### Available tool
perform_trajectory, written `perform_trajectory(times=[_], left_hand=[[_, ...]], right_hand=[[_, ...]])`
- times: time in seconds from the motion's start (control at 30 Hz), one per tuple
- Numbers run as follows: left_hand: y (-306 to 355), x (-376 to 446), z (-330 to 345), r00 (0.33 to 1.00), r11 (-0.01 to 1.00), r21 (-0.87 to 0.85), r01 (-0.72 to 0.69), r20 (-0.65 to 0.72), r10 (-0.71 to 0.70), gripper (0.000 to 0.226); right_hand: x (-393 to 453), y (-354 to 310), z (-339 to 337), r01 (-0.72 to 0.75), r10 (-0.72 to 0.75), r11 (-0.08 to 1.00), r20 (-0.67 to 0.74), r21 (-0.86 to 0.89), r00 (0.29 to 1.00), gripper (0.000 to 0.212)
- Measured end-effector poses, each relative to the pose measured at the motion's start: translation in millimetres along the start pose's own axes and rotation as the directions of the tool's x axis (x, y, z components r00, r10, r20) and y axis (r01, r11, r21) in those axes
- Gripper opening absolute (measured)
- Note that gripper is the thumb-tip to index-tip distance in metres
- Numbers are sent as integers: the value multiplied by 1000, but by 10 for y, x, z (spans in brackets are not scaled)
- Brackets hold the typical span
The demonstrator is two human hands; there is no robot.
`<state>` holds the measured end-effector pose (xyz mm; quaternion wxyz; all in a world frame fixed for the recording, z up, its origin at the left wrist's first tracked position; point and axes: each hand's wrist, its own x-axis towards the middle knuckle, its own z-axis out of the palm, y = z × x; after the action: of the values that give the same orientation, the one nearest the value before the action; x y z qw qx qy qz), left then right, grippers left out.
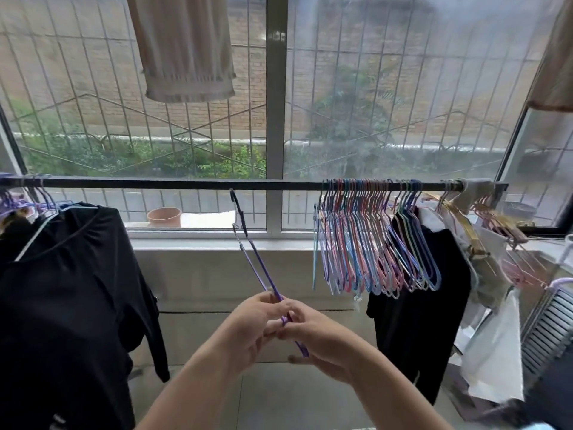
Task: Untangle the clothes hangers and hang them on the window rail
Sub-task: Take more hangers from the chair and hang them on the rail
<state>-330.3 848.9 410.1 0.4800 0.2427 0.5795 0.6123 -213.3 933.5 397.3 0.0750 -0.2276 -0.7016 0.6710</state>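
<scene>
Both hands meet near centre, fingers curled: left hand [254, 330] and right hand [313, 336] pinch the low end of a purple hanger [263, 280], hook up, just under the rail [186, 183]. Hanger bunch [372, 240] hangs right on rail; black shirt [71, 290] left. Rail's middle stretch is bare between them.

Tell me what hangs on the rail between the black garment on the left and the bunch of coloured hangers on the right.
In the head view, nothing hangs there: that stretch of rail between the black garment and the coloured hangers is bare. The purple hanger in both hands reaches up just below it.
</scene>
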Motion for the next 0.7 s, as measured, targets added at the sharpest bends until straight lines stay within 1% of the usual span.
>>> perform_trajectory(times=[0.07, 0.13, 0.17, 0.23, 0.3, 0.37, 0.43, 0.5, 0.57, 0.63, 0.7], left_hand=[[16, -1, 54, 999, 998, 58, -35, -25, 37, 9], [24, 13, 63, 997, 993, 99, -71, -28, 74, 8], [25, 22, 37, 997, 990, 119, -76, -23, 79, 10], [35, 7, -46, 997, 979, 196, -59, -34, 67, 18], [23, -46, -185, 995, 964, 265, -23, -86, 47, 25], [1, -132, -351, 984, 968, 252, 6, -176, 40, 24], [-23, -209, -514, 962, 976, 216, 23, -271, 37, 21], [-26, -253, -647, 937, 981, 193, 33, -347, 37, 20], [-13, -277, -739, 916, 987, 155, 34, -399, 31, 20], [-2, -284, -784, 905, 990, 136, 26, -425, 34, 20], [3, -297, -789, 901, 993, 120, 20, -433, 34, 20]], right_hand=[[31, 41, 40, -2, 4, 999, -43, 44, 999, 53], [96, 67, 100, 18, -7, 996, -132, 89, 991, 39], [130, 62, 132, 34, -19, 996, -182, 80, 983, 34], [252, 111, 166, 72, -66, 997, -262, 14, 963, 35], [385, 161, 160, 103, -93, 995, -317, 14, 944, 34], [521, 123, 56, 107, -83, 993, -383, 43, 920, 30], [696, -4, -165, 95, -83, 995, -465, 3, 881, 32], [880, -169, -406, 78, -66, 997, -522, 2, 850, 34], [1050, -279, -586, 60, -35, 998, -533, 30, 845, 31], [1162, -329, -703, 36, -27, 999, -521, 6, 853, 27], [1238, -316, -787, 7, -25, 999, -514, -37, 858, 34]])
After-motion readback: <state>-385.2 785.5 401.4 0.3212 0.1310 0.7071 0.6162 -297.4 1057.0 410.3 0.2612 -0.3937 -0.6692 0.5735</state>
